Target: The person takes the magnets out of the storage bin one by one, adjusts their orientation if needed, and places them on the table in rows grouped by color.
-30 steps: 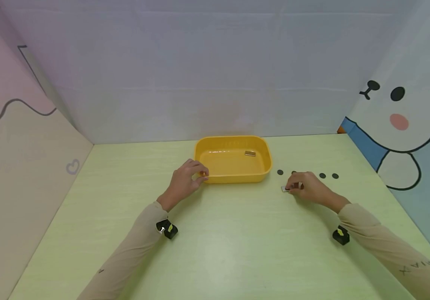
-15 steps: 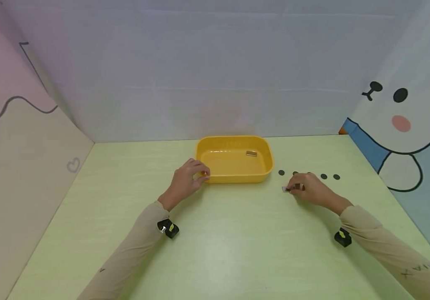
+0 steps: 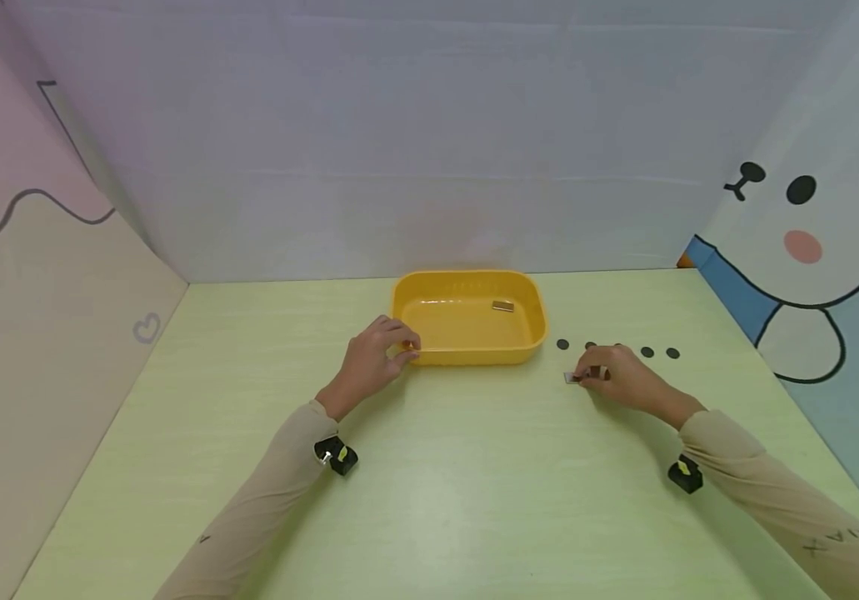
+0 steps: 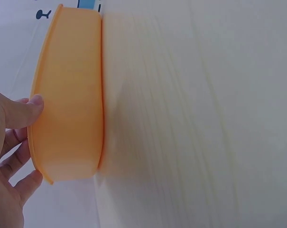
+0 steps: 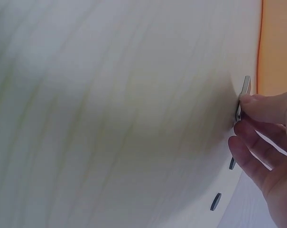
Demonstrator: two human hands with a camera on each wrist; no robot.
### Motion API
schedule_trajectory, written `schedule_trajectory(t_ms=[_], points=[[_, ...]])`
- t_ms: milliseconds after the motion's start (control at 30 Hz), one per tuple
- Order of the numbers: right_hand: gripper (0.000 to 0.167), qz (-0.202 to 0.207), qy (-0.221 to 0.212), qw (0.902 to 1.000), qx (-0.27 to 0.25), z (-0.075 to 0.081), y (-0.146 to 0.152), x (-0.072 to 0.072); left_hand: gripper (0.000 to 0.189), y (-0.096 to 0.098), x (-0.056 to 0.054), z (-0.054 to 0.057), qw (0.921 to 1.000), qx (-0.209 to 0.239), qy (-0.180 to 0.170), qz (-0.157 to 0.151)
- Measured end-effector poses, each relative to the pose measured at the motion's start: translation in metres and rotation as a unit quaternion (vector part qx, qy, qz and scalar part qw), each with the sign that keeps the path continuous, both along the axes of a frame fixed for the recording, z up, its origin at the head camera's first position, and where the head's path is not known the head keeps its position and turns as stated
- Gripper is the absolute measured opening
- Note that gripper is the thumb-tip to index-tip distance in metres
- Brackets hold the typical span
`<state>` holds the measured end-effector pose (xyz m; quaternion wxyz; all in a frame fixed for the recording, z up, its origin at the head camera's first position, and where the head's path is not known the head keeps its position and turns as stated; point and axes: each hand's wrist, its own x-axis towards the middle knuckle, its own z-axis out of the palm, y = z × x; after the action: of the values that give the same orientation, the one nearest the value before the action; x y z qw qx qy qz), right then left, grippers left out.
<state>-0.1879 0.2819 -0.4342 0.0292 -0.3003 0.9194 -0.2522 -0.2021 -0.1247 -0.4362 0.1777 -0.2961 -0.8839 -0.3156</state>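
Note:
My left hand [image 3: 372, 362] holds the near left corner of a yellow plastic tray [image 3: 474, 357]. In the left wrist view, the thumb lies on the outer wall of the tray [image 4: 69, 95], with the fingers behind its rim. Right of the tray, my right hand [image 3: 620, 375] pinches a small flat silver rectangular piece [image 3: 570, 377] low over the table; the fingers cover part of it. The right wrist view shows the thumb on the silver piece [image 5: 246, 84], one end sticking out. A similar small rectangular piece [image 3: 502, 306] lies inside the tray.
Several flat black discs [image 3: 647, 352] lie in a row on the pale green table [image 3: 444, 483], right of the tray and partly behind my right hand. A grey-white backdrop [image 3: 429, 150] rises behind the table, with printed panels at both sides.
The head view shifts very slightly. Both hands keep their grips on the tray and the silver piece, with no clear movement.

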Motion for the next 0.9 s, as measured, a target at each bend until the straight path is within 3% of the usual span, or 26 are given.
schedule_trajectory(t_ms=[267,633,900], points=[[0.017,-0.001,-0.003,1.0000,0.003,0.000,-0.002,0.001,0.014,0.001,0.001,0.001,1.0000,0.002,-0.003,0.000],[0.015,-0.041,-0.029,0.9987,0.003,0.007,0.001,0.006,0.015,0.000,0.000,0.000,1.0000,0.007,0.004,-0.004],[0.017,-0.041,0.010,0.9991,-0.008,0.024,0.003,-0.004,0.015,0.000,0.000,0.000,0.9999,0.007,0.009,-0.007]])
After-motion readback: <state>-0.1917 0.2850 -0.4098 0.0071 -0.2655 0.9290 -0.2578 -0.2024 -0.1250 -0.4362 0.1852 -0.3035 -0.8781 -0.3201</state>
